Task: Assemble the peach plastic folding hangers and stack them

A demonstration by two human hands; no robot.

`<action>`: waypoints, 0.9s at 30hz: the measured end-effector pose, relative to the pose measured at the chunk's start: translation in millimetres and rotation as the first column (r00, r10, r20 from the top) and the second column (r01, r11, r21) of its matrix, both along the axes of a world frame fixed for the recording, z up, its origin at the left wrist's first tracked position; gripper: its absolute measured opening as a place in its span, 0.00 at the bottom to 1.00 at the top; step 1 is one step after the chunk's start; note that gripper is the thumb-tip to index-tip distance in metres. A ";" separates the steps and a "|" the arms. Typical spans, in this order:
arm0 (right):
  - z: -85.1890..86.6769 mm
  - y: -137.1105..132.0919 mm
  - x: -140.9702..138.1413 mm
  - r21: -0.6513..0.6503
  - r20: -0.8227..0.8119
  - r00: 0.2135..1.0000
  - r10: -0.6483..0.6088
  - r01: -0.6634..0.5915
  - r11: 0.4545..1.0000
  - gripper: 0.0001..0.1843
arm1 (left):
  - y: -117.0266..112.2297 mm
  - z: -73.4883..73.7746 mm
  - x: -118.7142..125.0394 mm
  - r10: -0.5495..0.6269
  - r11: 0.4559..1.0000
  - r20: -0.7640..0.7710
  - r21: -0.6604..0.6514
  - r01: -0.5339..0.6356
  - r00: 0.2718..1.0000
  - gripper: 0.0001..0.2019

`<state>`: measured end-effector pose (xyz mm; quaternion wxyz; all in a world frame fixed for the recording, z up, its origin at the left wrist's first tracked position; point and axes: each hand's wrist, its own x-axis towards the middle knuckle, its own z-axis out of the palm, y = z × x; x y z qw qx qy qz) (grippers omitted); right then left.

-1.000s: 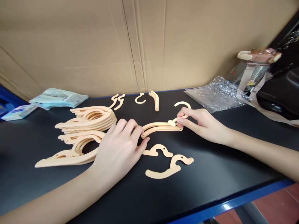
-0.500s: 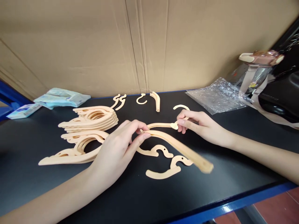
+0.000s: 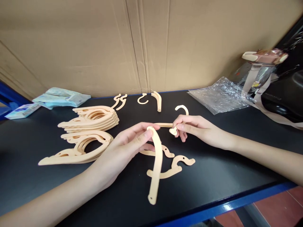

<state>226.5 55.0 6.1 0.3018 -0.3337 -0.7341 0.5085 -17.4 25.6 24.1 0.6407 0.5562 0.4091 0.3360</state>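
My left hand (image 3: 124,143) pinches one end of a beige curved hanger arm (image 3: 157,167), whose free end hangs toward the table's front edge. In my right hand (image 3: 196,126), thumb and fingers are closed on a beige hanger hook (image 3: 186,108); its curved tip sticks up behind the fingers and its rounded base shows below the thumb. A thin beige strip (image 3: 164,125) shows between the hands, partly hidden by both. Under the hanging arm lies a wavy hanger piece (image 3: 168,174). A second wavy piece (image 3: 168,154) is partly covered by my left hand.
Two piles of folded beige hangers (image 3: 104,121) lie at the left. Along the back are two small wavy pieces (image 3: 121,102), a loose hook (image 3: 143,100) and stacked curved arms (image 3: 158,102). Tissue packs (image 3: 62,98), a clear plastic bag (image 3: 213,96) and a bottle (image 3: 262,64) stand around.
My left hand has turned the hanger arm, so its free end has swung from right-pointing to downward. My right hand has moved slightly left with the hook, tilting its base down.
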 end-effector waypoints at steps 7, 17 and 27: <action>5.2 -3.2 -4.4 0.030 0.075 0.997 0.031 -0.034 0.999 0.14 | -5.9 1.4 7.4 -0.048 0.990 0.004 -0.130 0.048 0.999 0.12; 7.9 -6.0 -3.8 -0.018 0.136 0.984 0.111 -0.109 0.994 0.14 | -19.9 -6.1 5.3 0.062 0.829 -0.626 0.466 0.309 0.777 0.18; 8.5 -7.6 -4.6 -0.099 0.018 0.979 0.205 -0.202 0.974 0.11 | -21.7 -16.0 5.7 0.158 0.654 -0.654 0.631 0.418 0.740 0.13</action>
